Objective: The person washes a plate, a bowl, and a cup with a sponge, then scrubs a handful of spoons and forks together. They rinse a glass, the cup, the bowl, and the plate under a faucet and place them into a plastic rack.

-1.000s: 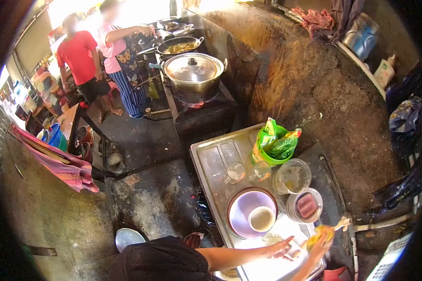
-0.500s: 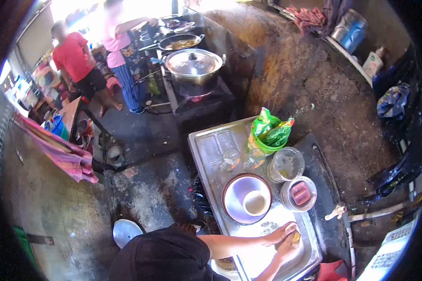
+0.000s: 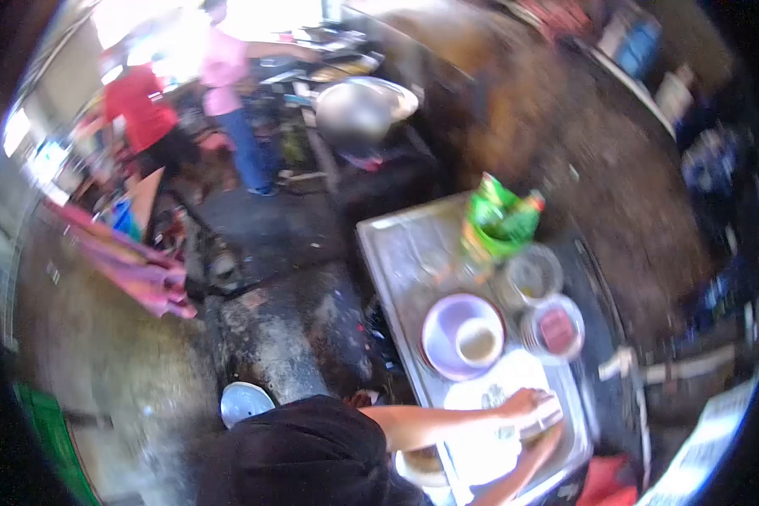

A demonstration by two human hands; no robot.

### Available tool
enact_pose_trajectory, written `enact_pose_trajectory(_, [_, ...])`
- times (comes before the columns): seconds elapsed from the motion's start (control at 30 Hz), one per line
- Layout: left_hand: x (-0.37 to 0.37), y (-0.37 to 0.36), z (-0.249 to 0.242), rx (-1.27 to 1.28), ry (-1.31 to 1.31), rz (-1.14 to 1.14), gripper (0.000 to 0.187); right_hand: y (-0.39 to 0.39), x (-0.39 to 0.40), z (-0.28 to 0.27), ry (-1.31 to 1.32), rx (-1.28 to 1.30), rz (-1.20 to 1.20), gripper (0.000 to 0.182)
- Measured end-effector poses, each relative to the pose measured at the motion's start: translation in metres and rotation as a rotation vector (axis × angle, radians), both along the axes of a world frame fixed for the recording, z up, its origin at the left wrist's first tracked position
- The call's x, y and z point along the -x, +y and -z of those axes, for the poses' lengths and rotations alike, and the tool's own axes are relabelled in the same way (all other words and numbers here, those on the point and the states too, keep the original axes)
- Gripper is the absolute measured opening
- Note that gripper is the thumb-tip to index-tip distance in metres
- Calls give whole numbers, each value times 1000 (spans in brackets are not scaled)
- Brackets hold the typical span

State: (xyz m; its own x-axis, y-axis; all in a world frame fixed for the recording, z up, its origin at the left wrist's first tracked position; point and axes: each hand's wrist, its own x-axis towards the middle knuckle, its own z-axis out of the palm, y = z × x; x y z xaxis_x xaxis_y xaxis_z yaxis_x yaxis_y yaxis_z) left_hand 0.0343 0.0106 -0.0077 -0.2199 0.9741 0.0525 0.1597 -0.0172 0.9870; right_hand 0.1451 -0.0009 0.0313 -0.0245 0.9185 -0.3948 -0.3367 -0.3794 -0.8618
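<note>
1. Head view, motion-blurred: noted one pale object (image 3: 551, 411) over the glare-whitened sink basin (image 3: 485, 438), held up between both hands.
2. Observed left hand (image 3: 524, 405) curled on the pale object, fingers closed against it. Located right hand (image 3: 546, 440) just below, near its underside; cannot tell the finger spread.
3. Logged beyond the hands, in the way toward the far end of the metal drainboard (image 3: 405, 240): one purple bowl (image 3: 440, 337) holding one small cream bowl (image 3: 478, 341); one container stack (image 3: 531, 335) topped by one pink block (image 3: 557, 330); one clear tub (image 3: 533, 274); one green bucket (image 3: 491, 244) with green packets (image 3: 506, 215). Too blurred to count packets or stacked pieces.
4. Recorded one tap (image 3: 619, 364), right of the basin.
5. Counted, well apart: one lidded pot (image 3: 356, 114) on the stove, one floor basin (image 3: 246, 403), two people.
6. Found bottom view blocked by black-clothed shoulder (image 3: 304, 451).
</note>
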Motion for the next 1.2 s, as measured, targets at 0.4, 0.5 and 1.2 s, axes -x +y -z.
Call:
enact_pose_trajectory(0.4, [4,-23,69,-42,-63,-64,44,58,-4,-10,-1064,-459,-190,57])
enact_pose_trajectory(0.5, [19,-44,83,189,163,-26,45,118,28,-33,-1307,-241,-353,72])
enact_pose_trajectory(1.2, [47,-53,121,405,243,143,24,234,208,-50,-718,-404,-629,34])
